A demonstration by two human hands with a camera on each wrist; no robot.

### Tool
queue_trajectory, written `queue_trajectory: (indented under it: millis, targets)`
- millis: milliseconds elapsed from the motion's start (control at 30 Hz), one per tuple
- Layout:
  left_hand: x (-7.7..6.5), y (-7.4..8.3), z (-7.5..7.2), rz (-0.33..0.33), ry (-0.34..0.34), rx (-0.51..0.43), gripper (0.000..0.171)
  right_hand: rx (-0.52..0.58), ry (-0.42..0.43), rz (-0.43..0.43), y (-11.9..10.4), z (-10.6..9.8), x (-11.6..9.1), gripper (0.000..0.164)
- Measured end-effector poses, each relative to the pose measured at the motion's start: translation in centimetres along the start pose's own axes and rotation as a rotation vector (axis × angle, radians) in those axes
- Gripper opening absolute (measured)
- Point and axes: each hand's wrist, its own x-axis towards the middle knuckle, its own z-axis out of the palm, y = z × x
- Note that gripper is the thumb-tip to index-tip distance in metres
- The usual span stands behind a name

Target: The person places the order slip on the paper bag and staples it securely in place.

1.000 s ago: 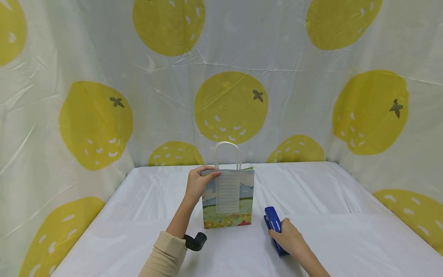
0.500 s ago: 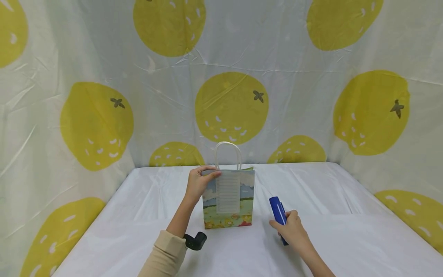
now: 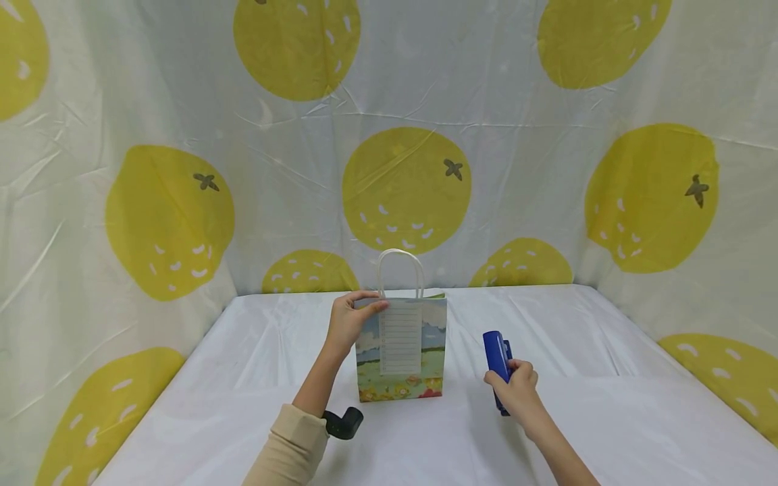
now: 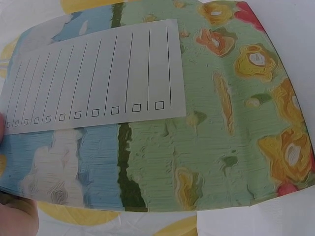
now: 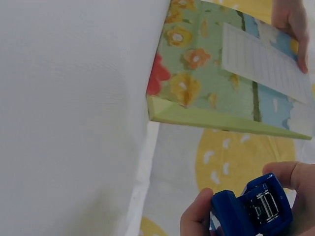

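Observation:
A paper gift bag (image 3: pixel 431 364) printed with sky, meadow and flowers stands upright on the table, its white loop handle (image 3: pixel 399 251) raised. On the bag's front lies a white lined checklist sheet (image 3: pixel 400 337), with a row of small boxes visible in the left wrist view. My left hand (image 3: pixel 349 320) pinches the bag's top edge at the sheet's upper left, thumb in front. To the right of the bag, my right hand (image 3: pixel 516 391) grips a blue stapler (image 3: pixel 497 354), held tilted above the table. The right wrist view shows the stapler's end (image 5: pixel 251 206) between thumb and fingers.
White cloth (image 3: pixel 255 391) covers the table. Behind it and at both sides hangs a pale curtain (image 3: pixel 292 169) with large yellow fruit prints. A black wrist-worn device (image 3: pixel 344 424) sticks out beside the left sleeve.
The right hand has lifted the stapler and shifted it up and to the right, away from the bag. My left hand and the bag have stayed in place.

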Motion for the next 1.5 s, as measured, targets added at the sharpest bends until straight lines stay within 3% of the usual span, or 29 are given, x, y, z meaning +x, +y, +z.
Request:
queue_trajectory:
  millis: [367,667,1033,1167,1300,1367,1500]
  targets:
    - [0.1,0.1,0.0,0.008,0.001,-0.031,0.025,0.149,-0.046,-0.068,-1.2,-0.6,-0.1,0.074]
    - [0.1,-0.1,0.0,-0.001,-0.004,-0.040,0.024,0.176,0.052,-0.137,-2.5,-1.3,-0.2,0.073]
    - [0.1,0.0,0.0,-0.003,-0.005,-0.050,0.025,0.219,0.084,-0.101,-3.6,-1.9,0.5,0.066]
    - [0.1,0.0,0.1,-0.006,-0.002,-0.042,0.024,0.283,0.127,-0.111,-3.8,-2.2,0.7,0.063]
    - [0.2,0.1,0.1,-0.004,0.000,-0.037,0.024,0.436,0.160,-0.112,-4.1,-2.3,1.0,0.059]
    - [0.2,0.1,0.1,-0.004,0.001,-0.039,0.024,0.510,0.170,-0.110,-3.6,-2.2,1.8,0.061]
    - [0.2,0.1,0.2,-0.010,-0.001,-0.037,0.023,0.624,0.179,-0.139,1.1,-1.2,6.9,0.067]
